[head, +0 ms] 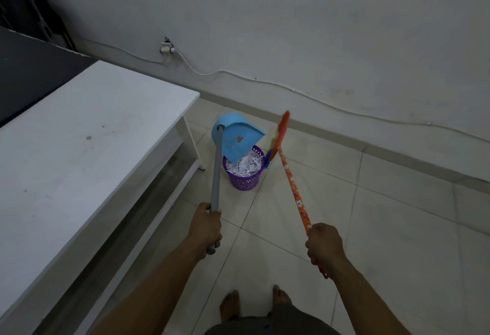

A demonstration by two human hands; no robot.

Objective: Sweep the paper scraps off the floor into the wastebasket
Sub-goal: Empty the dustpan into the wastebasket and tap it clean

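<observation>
Head view: left hand [208, 226] is wrapped round the grey pole [217, 175] of the blue dustpan [236, 138], fingers curled together on it. Right hand [322, 242] does the same on the orange broom [291, 183], fist closed round the stick near its end. The dustpan is tipped lip-down over the purple wastebasket [244, 179], its edge dipping in at the rim's 10 o'clock. The basket stands on the tiled floor [371, 215] at 12 o'clock from the person's bare feet [229, 305], piled with shredded white paper scraps [245, 167]. The broom head is up off the floor at the basket's 2 o'clock, bristles near the rim. A white table [79, 135] runs along 9 o'clock, one leg close to the basket, with the wall [291, 16] behind at 12
</observation>
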